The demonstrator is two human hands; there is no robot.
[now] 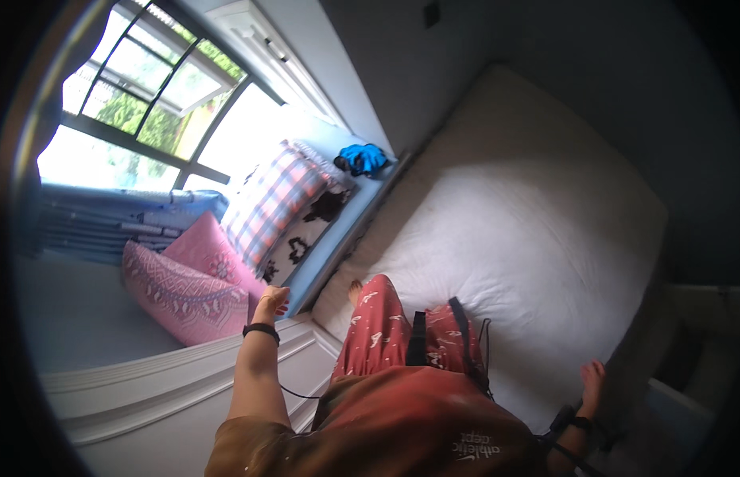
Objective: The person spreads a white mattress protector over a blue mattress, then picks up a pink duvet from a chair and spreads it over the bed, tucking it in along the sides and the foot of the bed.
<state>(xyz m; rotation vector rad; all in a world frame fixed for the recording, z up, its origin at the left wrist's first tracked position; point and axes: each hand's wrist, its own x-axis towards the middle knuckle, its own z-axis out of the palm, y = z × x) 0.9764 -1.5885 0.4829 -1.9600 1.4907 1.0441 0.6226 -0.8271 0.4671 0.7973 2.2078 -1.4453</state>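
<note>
My left hand (274,301), with a black band on its wrist, is at the near end of the window ledge, beside a folded pink patterned cloth (197,292); its fingers are curled, and whether they hold the cloth is unclear. My right hand (593,377) is over the right edge of the bed with its fingers apart and nothing in it. A white-covered mattress (513,238) lies before me, with one bare foot on its near left corner. On the ledge, a plaid pillow (280,206) rests on a black-and-white patterned one (307,241).
A blue cloth (362,159) lies at the ledge's far end. Folded blue bedding (125,214) is by the barred window (155,89). A white panelled wooden board (167,387) stands at the near left. Black straps and a cable hang about my legs. Dark walls border the bed.
</note>
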